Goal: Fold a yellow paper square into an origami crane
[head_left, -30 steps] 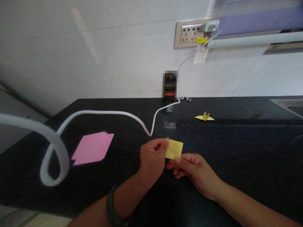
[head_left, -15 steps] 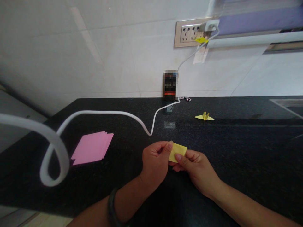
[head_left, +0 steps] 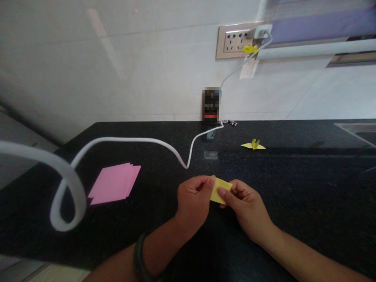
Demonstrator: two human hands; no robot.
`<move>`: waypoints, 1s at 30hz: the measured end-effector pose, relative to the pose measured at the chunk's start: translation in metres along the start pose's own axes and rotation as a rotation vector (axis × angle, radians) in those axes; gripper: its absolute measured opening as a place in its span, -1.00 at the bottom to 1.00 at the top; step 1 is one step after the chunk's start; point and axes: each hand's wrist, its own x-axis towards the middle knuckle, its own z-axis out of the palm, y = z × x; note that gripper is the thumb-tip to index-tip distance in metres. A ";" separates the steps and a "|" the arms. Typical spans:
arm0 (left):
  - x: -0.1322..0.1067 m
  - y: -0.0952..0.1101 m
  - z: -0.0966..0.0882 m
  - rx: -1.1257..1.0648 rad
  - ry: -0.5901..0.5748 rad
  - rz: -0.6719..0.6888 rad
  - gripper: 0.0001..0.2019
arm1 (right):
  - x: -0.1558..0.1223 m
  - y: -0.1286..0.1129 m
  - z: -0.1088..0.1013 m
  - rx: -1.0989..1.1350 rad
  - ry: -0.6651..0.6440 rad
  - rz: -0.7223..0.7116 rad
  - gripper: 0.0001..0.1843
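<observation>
A small folded square of yellow paper (head_left: 217,194) is held between both hands above the dark counter. My left hand (head_left: 195,199) pinches its left edge, thumb on top. On the other side, my right hand (head_left: 243,201) grips it with the thumb pressed on its face; some fingers are hidden behind the paper. Farther back on the counter lies a folded yellow paper crane (head_left: 253,145) with its wings spread. To the left rests a fanned stack of pink paper sheets (head_left: 114,183).
A thick white cable (head_left: 132,139) loops over the left of the black counter (head_left: 158,176). It runs to a phone-like device (head_left: 211,105), its face pixelated, leaning on the wall. Above is a socket panel (head_left: 221,41) with a white plug (head_left: 262,31) and yellow folded paper (head_left: 249,49).
My right hand's fingers have shifted slightly up and around the paper's right edge, with the thumb a little higher. My left hand stays almost in place.
</observation>
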 end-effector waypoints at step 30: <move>0.003 -0.001 0.001 -0.103 -0.039 -0.070 -0.75 | 0.004 0.004 -0.001 0.099 -0.070 0.100 -0.77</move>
